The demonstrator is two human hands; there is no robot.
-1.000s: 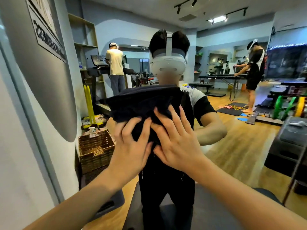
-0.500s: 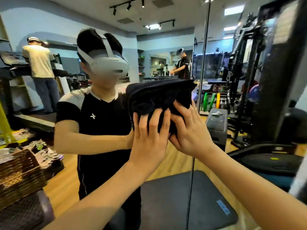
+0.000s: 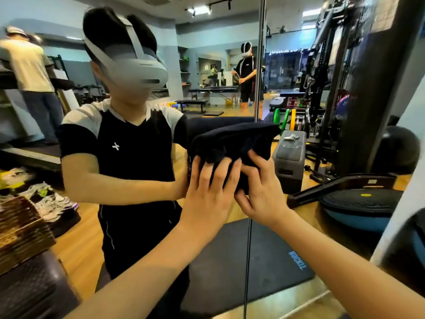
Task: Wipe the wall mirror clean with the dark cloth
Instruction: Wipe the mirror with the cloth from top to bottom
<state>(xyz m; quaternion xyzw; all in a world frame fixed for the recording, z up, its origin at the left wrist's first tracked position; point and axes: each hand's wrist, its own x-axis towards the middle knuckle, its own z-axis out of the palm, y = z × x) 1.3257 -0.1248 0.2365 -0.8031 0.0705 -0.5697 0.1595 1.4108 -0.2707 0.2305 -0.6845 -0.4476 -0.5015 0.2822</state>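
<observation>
Mirror (image 3: 218, 54) wiping mid-stroke, judged. Dark cloth (image 3: 232, 146) bunched flat against glass at chest height, beside vertical panel seam (image 3: 258, 65). Left hand (image 3: 211, 192) pressing it, fingers straight; right hand (image 3: 264, 192) grip curled round cloth's lower edge. Cleaned area not discernible; most glass likely left.

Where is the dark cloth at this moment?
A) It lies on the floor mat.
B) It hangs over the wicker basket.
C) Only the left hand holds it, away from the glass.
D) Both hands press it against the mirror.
D: the left hand and the right hand both push the dark cloth onto the mirror, near its vertical seam.
</observation>
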